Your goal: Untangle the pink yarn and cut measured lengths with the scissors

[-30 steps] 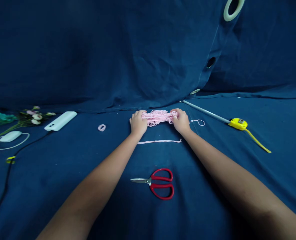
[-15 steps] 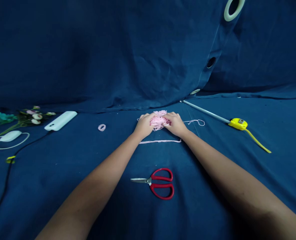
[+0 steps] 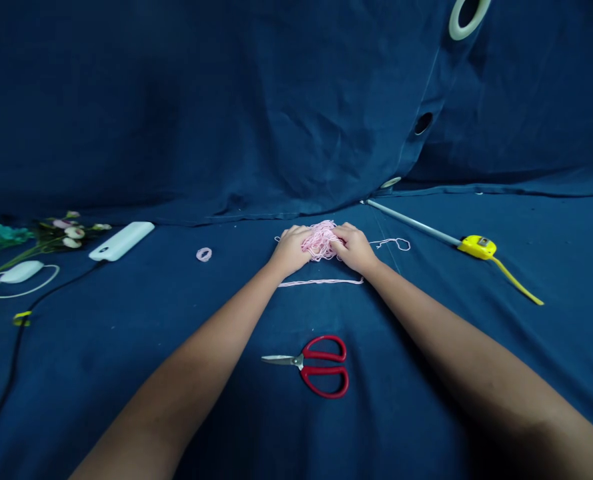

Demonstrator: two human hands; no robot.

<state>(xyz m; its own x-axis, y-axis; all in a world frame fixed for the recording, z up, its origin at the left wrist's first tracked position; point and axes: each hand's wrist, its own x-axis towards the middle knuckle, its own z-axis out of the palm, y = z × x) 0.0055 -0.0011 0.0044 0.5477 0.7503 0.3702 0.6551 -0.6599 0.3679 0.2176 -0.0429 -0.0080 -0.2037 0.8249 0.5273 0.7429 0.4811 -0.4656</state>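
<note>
A tangled bundle of pink yarn (image 3: pixel 321 240) lies between my two hands on the blue cloth. My left hand (image 3: pixel 293 250) grips its left side, fingers curled over the strands. From the right, my right hand (image 3: pixel 352 248) is closed on the bundle with the thumb pressed into it. Nearer to me, a length of pink yarn (image 3: pixel 321 282) stretches sideways below the hands. A loose yarn end (image 3: pixel 396 243) loops out past the right hand. Red-handled scissors (image 3: pixel 325 367) rest in front, blades pointing left.
A small pink yarn ring (image 3: pixel 204 255) lies to the left. Farther left are a white power bank (image 3: pixel 122 241) with a black cable (image 3: pixel 13 360), artificial flowers (image 3: pixel 71 233) and a white charger (image 3: pixel 22 272). At right sits a yellow tape measure (image 3: pixel 477 247) by a metal rod (image 3: pixel 413 223).
The pink yarn between my hands has been pushed together into a rounder heap, and the thumbs have shifted on it. The scissors and other objects have stayed put.
</note>
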